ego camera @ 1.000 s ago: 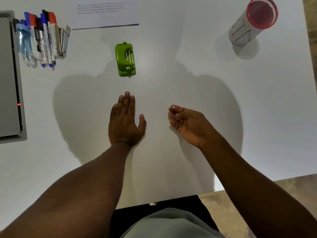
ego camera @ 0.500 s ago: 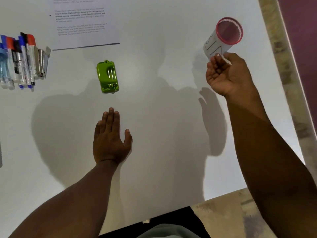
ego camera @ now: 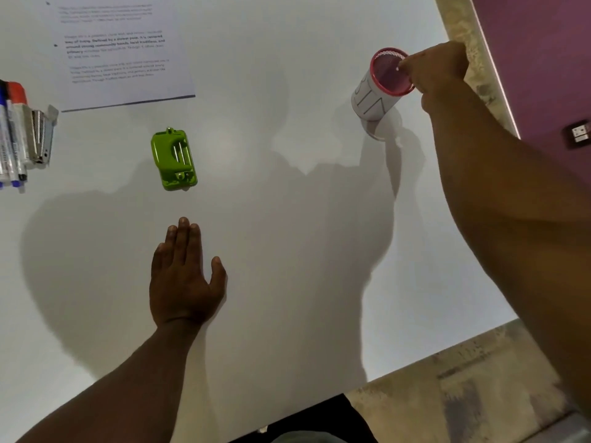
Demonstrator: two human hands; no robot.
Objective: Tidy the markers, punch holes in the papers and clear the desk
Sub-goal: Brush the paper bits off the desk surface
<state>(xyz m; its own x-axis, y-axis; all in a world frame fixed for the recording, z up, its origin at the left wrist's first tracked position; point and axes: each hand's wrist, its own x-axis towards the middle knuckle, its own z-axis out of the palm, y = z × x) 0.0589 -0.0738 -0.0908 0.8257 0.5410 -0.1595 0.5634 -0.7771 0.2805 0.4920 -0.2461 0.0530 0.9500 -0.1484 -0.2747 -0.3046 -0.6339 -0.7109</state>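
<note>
A red-rimmed mesh pen holder (ego camera: 375, 94) with a white label stands at the desk's far right. My right hand (ego camera: 438, 71) pinches its rim with the fingertips. My left hand (ego camera: 184, 276) lies flat on the white desk (ego camera: 287, 251), fingers together, holding nothing. A green hole punch (ego camera: 173, 158) sits just beyond that hand. Several markers (ego camera: 12, 135) with red and blue caps lie at the left edge. A printed paper (ego camera: 118, 52) lies at the back.
A metal stapler (ego camera: 41, 135) lies beside the markers. The desk's right edge runs along a beige floor (ego camera: 463, 407), with a purple wall (ego camera: 543, 59) beyond it. The near desk edge is close to my body.
My right hand rose from the middle of the desk to the pen holder and closed its fingers on the rim. The view swung right. My left hand stayed flat.
</note>
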